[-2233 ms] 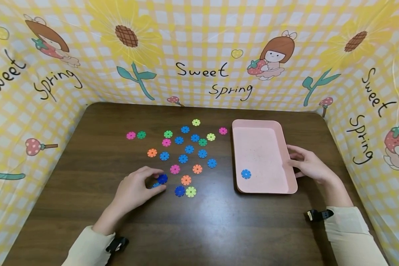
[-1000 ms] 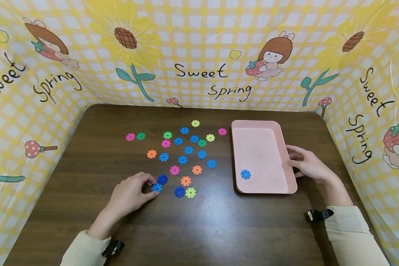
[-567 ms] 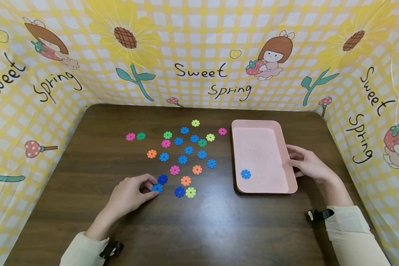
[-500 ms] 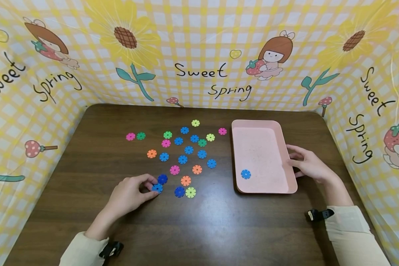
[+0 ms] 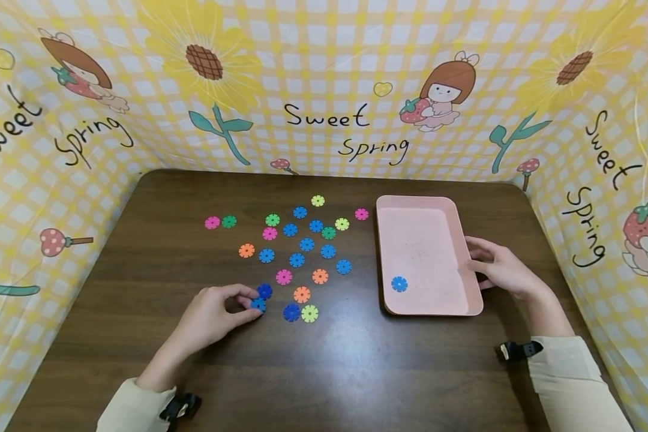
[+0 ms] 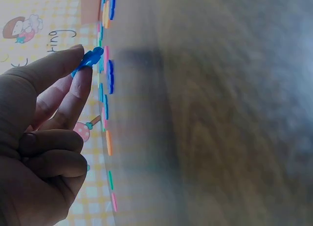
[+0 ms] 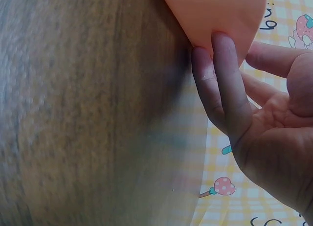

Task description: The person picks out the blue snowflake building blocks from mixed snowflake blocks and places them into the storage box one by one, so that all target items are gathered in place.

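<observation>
Yellow-checked cloth [image 5: 329,78] walls in the dark wooden table [image 5: 356,372]. At left, the left hand [image 5: 210,315] pinches a light blue disc [image 5: 258,305], close by a dark blue disc [image 5: 264,291]. At right, the right hand [image 5: 502,269], fingers fairly straight, touches the pink tray [image 5: 421,225]; another blue disc [image 5: 399,284] lies inside, near left.

- Printed across back of yellow-checked cloth [image 5: 324,78] — "Sweet Spring", black script
- Repeated on left side [image 5: 27,192], slanting — "Sweet Spring"
- Repeated on right side [image 5: 615,198], likewise: "Sweet Spring"
</observation>
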`<state>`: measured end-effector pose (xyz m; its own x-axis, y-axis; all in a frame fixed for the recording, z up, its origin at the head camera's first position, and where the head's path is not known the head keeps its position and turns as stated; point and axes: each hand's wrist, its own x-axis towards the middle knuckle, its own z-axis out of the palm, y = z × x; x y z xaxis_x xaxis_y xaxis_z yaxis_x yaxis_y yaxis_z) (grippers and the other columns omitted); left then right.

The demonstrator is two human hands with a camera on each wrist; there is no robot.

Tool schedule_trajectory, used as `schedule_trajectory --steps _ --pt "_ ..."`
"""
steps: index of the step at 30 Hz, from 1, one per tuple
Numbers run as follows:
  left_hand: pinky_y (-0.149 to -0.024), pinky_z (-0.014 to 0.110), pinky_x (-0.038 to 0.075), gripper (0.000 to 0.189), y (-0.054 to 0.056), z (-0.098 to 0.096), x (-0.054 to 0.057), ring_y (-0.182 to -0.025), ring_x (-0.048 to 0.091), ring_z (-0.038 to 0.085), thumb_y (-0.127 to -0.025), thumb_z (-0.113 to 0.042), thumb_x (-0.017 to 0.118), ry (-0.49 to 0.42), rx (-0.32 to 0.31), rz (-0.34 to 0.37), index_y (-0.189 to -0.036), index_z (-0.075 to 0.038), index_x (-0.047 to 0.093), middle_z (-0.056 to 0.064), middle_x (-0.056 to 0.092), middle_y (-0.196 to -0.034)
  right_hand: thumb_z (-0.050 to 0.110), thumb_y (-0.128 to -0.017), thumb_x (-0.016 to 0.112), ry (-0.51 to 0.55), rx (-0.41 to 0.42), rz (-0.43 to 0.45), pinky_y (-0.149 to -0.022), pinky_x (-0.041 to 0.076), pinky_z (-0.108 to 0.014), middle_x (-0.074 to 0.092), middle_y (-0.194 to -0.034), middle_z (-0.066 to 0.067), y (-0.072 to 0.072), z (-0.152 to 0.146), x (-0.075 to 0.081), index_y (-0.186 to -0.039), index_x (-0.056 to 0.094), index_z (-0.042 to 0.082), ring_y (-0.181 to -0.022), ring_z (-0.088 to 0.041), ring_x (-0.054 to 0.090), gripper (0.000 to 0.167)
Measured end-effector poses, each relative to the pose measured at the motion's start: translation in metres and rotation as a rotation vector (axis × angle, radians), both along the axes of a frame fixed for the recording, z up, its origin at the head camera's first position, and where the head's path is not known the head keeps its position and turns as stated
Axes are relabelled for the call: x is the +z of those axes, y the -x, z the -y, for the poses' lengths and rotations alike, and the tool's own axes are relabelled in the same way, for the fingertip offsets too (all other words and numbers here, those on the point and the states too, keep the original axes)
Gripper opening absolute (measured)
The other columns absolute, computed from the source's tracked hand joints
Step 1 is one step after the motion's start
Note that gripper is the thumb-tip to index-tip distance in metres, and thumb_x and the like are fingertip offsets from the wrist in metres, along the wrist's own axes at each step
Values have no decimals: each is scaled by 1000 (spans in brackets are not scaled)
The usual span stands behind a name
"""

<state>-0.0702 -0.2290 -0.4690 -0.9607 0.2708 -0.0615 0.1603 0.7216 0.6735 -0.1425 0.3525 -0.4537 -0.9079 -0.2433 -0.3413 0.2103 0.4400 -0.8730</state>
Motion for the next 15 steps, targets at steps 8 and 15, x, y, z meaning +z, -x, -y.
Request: schedule_trajectory --steps 8,15 --pt "-73 31 49 22 4 -12 10 -82 64 8 -87 -32 87 -76 -4 -48 -107 -24 78 -20 70 -85 7 -104 60 -1 1 1 -71 62 -48 46 -141 -41 -1 -2 0 -164 21 1 -99 -25 70 71" --pt "-56 30 37 23 13 -31 17 -62 53 18 -86 -32 87 -120 -26 -90 -106 -23 79 -17 70 -84 8 -105 58 -25 9 -2 -71 62 -46 46 -141 -41 -1 0 0 -164 21 1 -101 -29 69 70"
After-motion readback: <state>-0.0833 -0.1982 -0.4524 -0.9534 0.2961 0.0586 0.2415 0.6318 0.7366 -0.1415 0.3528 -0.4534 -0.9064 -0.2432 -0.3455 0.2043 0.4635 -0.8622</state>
